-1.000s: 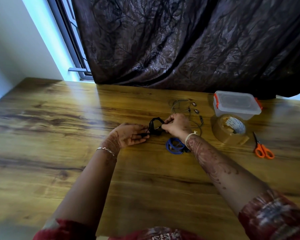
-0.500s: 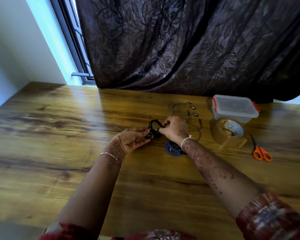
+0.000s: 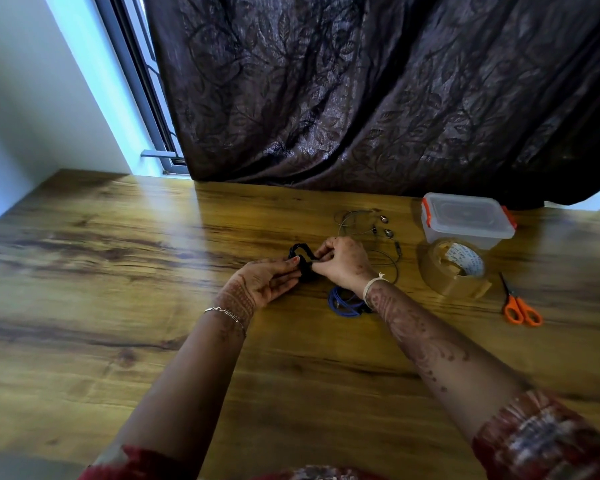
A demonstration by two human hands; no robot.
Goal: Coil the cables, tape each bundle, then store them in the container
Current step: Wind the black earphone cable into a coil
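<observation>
Near the table's middle, right hand (image 3: 343, 263): fingers curled, fingertips pinching the black cable (image 3: 297, 250) at the top of its bundle.
Left hand (image 3: 271, 282): palm turned up, thumb on the bundle and fingers fairly straight beneath it, so it holds the same cable from the left side.
Black cable: wound into a small coil between the two hands, one loop standing up above the fingertips (whether any tape is on it I cannot tell).
Wrists: a thin silver bracelet (image 3: 227, 313) on the left, a pale thread band (image 3: 373, 284) on the right; patterned red sleeves (image 3: 548, 441) at the near edge.
Blue cable (image 3: 342, 304): a coiled bundle lying flat on the table just under the right wrist, partly hidden by it.
Grey earphone cable (image 3: 355, 216): loose thin loops beyond the right hand toward the far edge, its two earbuds lying beside the loops.
Tape roll (image 3: 440, 275): brown packing tape, lying flat to the right of the hands.
Container (image 3: 468, 220): clear plastic box with orange clips, lid on, by the far edge toward the right corner, just behind the tape roll.
Scissors (image 3: 520, 308): orange handles, right of the tape roll, blades pointing toward the far edge.
Table (image 3: 118, 271): dark-grained wood.
Beyond the far edge: a dark leaf-patterned curtain (image 3: 361, 98), with a window frame (image 3: 142, 81) at its left.
</observation>
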